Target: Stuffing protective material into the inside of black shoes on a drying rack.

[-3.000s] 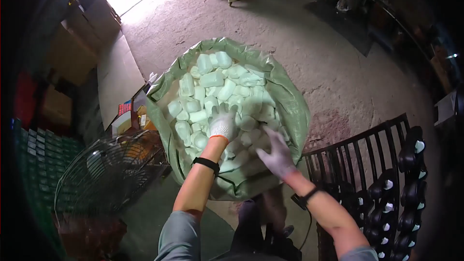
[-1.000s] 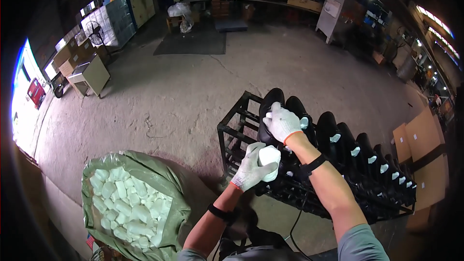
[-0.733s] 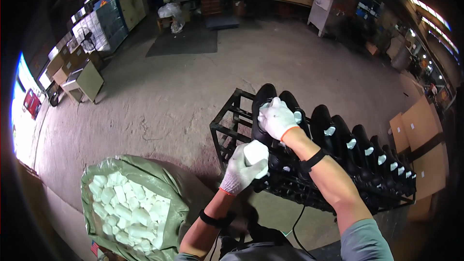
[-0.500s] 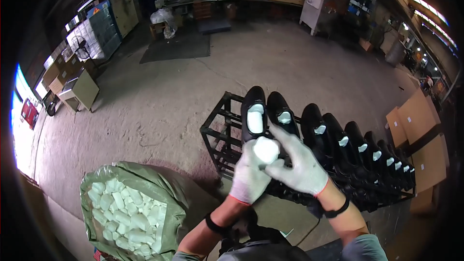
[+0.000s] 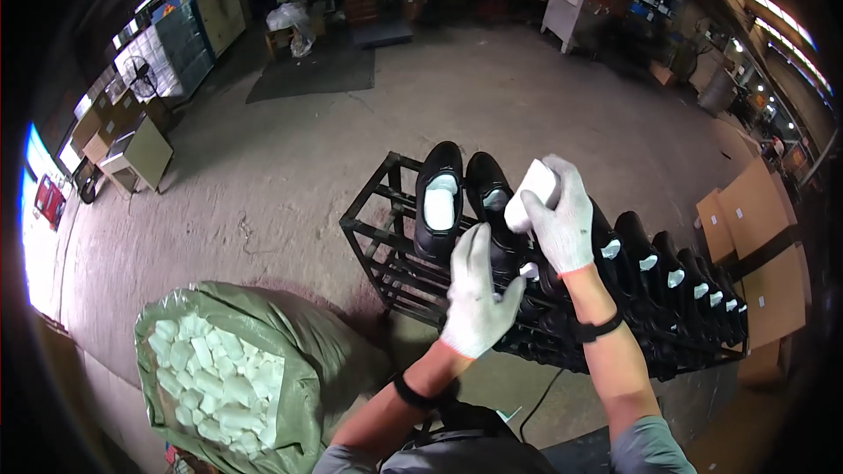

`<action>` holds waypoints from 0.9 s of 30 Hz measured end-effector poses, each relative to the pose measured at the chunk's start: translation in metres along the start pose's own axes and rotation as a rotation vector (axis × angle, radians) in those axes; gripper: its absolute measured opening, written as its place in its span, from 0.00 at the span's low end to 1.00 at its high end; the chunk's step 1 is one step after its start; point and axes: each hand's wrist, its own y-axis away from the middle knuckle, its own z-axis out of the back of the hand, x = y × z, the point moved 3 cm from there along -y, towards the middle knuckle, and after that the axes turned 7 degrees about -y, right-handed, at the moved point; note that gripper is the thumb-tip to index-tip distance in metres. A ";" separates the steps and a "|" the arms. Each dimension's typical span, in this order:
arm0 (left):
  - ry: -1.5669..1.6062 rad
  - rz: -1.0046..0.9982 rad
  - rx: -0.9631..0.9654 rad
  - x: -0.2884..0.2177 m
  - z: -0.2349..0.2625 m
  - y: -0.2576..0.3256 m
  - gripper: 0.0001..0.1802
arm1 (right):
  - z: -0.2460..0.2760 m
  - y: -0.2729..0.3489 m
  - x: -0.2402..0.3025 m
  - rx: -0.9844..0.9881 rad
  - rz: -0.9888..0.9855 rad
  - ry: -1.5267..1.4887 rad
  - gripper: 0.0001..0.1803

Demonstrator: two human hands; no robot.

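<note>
My right hand (image 5: 566, 219), in a white knit glove, pinches a white rounded shoe insert (image 5: 534, 189) between thumb and fingers. It is lifted just right of the second black shoe (image 5: 482, 171). In the same kind of glove, my left hand (image 5: 477, 298) has its fingers stretched and thumb apart. Its fingertips lie by that shoe's heel; contact cannot be made out. A white piece shows inside the second shoe's opening. The leftmost black shoe (image 5: 444, 160) has a white insert (image 5: 439, 208) lying in it. Both shoes stand on a dark metal rack (image 5: 376, 226).
More black shoes (image 5: 672, 254) with white pieces in them line the rack toward the right, with others on lower tiers. At the lower left stands a green sack (image 5: 307, 351) of white inserts (image 5: 215, 386). Cardboard boxes (image 5: 755, 219) are beyond the rack's right end.
My hands have separated. The right carries the white insert up and to the right, while the left has let go of it and opened near the second shoe.
</note>
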 end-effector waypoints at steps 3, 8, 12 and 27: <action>-0.250 0.041 -0.006 0.055 0.040 0.056 0.34 | -0.051 0.003 -0.013 0.153 0.251 0.292 0.24; -0.462 0.237 -0.086 0.122 0.134 0.163 0.25 | -0.080 0.016 -0.010 0.812 0.453 0.884 0.11; -0.733 0.505 -0.203 0.181 0.246 0.230 0.28 | -0.065 0.027 -0.042 0.513 0.221 0.503 0.13; -0.800 1.520 -0.253 0.410 0.462 0.446 0.55 | -0.312 0.291 0.252 1.158 -0.227 -0.378 0.38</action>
